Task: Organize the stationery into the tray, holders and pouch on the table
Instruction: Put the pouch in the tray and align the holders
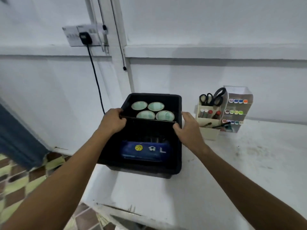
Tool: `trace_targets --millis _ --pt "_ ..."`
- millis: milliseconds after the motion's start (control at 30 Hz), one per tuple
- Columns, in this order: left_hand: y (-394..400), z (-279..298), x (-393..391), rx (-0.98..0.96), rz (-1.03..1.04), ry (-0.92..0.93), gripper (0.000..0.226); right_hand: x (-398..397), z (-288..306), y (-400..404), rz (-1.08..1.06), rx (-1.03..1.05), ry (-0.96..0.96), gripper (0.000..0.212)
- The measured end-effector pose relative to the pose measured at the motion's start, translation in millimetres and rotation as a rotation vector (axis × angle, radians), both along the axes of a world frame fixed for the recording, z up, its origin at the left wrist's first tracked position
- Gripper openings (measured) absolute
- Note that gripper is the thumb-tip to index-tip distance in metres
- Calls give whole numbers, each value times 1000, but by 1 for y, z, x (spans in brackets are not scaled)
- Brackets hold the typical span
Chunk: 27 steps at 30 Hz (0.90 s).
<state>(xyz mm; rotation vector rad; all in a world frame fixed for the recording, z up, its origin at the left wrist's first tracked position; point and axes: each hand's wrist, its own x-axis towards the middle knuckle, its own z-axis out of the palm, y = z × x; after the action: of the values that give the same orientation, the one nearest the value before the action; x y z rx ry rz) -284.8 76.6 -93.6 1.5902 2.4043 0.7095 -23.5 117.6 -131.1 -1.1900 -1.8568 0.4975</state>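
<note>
Both hands hold a thin dark divider (147, 120) across a black tray (177, 156) — left hand (113, 122) pinching its 9 o'clock end, right hand (186, 128) its 3 o'clock end. A blue pouch (142, 151) lies inside at 6 o'clock; bare white table (249, 163) spreads right of the tray — holders (211, 117) at 2 o'clock.

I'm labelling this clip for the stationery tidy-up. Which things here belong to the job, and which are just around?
Job: black tray; blue pouch; four green bowls; cream holder with scissors; clear marker holder; left hand and right hand gripping a black divider.

Around: wall socket; black plug.
</note>
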Motion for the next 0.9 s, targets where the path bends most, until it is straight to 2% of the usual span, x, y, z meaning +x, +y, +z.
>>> trace_targets --millis 67,133,200,267,367,900 --pt "-9 -13 -23 -72 30 -12 50 -6 -16 0 24 -108 -73 31" --pt "-17 -26 -39 -155 16 -17 56 -11 -30 -3 38 -238 -192 45" --pt "-21 -39 -44 -182 -37 -36 48 -11 -38 -8 49 -322 -256 63" --pt "-24 -45 -43 -161 -91 -51 35 -10 -39 -12 46 -329 -250 68" --pt "-25 -48 -33 -119 -122 -66 29 -1 -38 -17 12 -368 -238 69" --pt "-24 -49 14 -115 -161 -34 33 50 -30 -37 -19 -349 -218 66"
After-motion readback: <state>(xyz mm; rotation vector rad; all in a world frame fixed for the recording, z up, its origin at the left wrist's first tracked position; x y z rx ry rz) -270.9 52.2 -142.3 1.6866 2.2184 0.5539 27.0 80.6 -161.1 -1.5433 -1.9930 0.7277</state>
